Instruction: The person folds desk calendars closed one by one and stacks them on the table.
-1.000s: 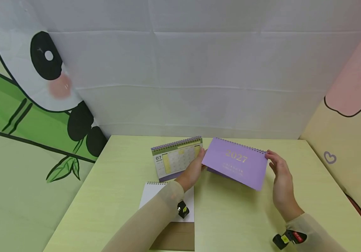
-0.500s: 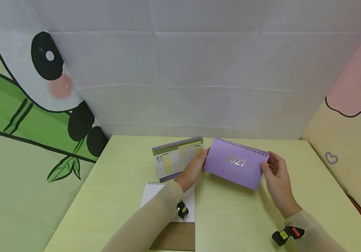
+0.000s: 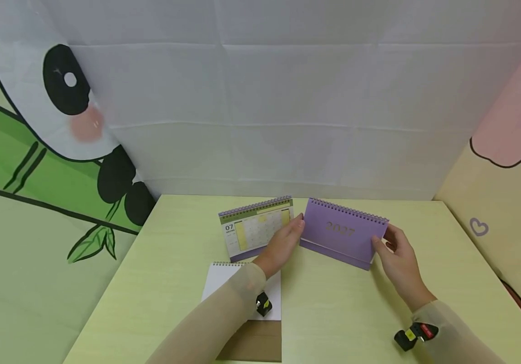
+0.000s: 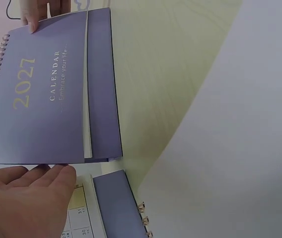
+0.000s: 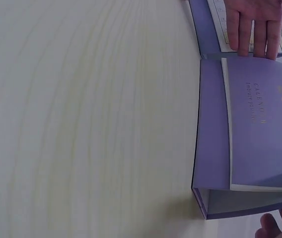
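A purple desk calendar (image 3: 335,240) marked 2027 in gold stands propped like a tent on the table, spiral binding at the top. My right hand (image 3: 398,265) pinches its right edge, thumb on the front cover and fingers behind. At its left edge is my left hand (image 3: 279,246); its straight fingers (image 4: 56,178) touch or nearly touch that side in the left wrist view. Just left, partly behind the left hand, another desk calendar (image 3: 257,230) stands turned to a page marked 07, with yellow columns and a green top band.
A white spiral-bound pad (image 3: 218,279) with a brown lower part (image 3: 255,344) lies flat under the left forearm. The pale wood-grain table (image 3: 333,323) meets a white cloth backdrop (image 3: 287,151) behind, with printed cloths at the left and right.
The purple calendar has come down from a tilted, raised pose to standing on the table, its base strip now showing. My right hand's thumb has moved onto its front cover.
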Tool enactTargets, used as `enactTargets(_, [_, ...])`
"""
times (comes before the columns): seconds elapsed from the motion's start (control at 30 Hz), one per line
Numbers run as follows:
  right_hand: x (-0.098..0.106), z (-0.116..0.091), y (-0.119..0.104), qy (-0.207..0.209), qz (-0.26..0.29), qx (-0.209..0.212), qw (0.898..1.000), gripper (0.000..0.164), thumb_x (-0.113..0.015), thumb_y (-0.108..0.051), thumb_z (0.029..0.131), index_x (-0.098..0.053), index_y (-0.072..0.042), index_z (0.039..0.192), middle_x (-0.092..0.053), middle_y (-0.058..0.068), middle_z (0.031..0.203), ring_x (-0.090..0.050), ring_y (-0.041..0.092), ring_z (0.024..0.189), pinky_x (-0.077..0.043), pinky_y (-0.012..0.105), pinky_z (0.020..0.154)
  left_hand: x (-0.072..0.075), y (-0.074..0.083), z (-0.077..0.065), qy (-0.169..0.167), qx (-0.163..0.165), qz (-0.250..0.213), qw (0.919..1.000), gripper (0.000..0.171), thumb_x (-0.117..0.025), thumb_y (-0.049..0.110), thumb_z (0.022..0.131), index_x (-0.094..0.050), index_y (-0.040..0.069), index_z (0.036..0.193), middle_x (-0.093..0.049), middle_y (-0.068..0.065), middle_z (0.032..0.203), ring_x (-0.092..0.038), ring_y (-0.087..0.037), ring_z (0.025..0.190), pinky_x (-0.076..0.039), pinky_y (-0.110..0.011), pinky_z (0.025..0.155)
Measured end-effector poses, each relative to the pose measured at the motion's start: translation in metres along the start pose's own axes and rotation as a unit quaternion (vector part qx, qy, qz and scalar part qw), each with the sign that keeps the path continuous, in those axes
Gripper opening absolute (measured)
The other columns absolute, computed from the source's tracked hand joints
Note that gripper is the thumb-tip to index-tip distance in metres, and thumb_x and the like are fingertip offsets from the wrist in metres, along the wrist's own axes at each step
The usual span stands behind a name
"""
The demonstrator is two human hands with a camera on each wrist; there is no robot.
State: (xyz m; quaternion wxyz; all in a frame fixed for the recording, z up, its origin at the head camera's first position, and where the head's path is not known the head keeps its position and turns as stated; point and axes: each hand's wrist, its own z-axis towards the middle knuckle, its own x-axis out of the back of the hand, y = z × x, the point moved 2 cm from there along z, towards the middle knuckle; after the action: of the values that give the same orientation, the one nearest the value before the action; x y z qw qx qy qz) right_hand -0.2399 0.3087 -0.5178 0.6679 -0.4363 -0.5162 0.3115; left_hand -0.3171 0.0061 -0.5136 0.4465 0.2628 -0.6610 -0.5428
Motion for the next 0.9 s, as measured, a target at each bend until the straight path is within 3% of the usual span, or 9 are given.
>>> enactTargets(0.17, [0.0006,0.0011,-0.0024,-0.001,-0.021,0.006,1.000,0.063,-0.062,-0.024,0.125,-0.041,0.003,0.177,-0.053,0.032,0.177,-0.050,0.046,0.165,-0.038,0.027,0.122,0.0004,0.0019,-0.0016,0.006,0.001,0.003,1.0000,0.074,-0.031,0.058,0.128,-0.032,0.013,0.188,-0.030,-0.002,0.197,-0.025,-0.030,0.186,-0.021,-0.054,0.153])
enactTargets(0.33, [0.0005,0.0019,-0.0033,-0.003,-0.024,0.004,1.000,0.060,-0.062,-0.021,0.125,-0.041,0.003,0.176,-0.054,0.032,0.175,-0.051,0.048,0.164,-0.040,0.033,0.125,0.0005,0.0013,-0.0030,0.000,0.010,0.000,1.0000,0.074,-0.033,0.059,0.128,-0.034,0.015,0.187,-0.031,-0.002,0.197,-0.025,-0.030,0.186,-0.021,-0.054,0.153])
enactTargets(0.6, [-0.0002,0.0029,-0.0029,0.010,-0.020,0.009,1.000,0.055,-0.062,-0.014,0.124,-0.045,0.004,0.172,-0.059,0.031,0.168,-0.056,0.042,0.155,-0.038,0.009,0.108,0.0000,0.0003,-0.0023,-0.004,0.015,0.009,0.9998,0.073,-0.036,0.057,0.128,-0.034,0.014,0.187,-0.032,-0.002,0.197,-0.023,-0.031,0.187,-0.019,-0.056,0.153])
enactTargets(0.9, [-0.0006,0.0031,-0.0045,0.017,-0.018,-0.012,1.000,0.051,-0.063,-0.012,0.123,-0.048,0.003,0.169,-0.061,0.032,0.165,-0.058,0.040,0.150,-0.039,0.005,0.101,0.0001,0.0018,-0.0040,-0.005,0.014,0.008,0.9999,0.070,-0.039,0.049,0.127,-0.037,0.012,0.186,-0.033,-0.007,0.196,-0.023,-0.034,0.187,-0.019,-0.056,0.153])
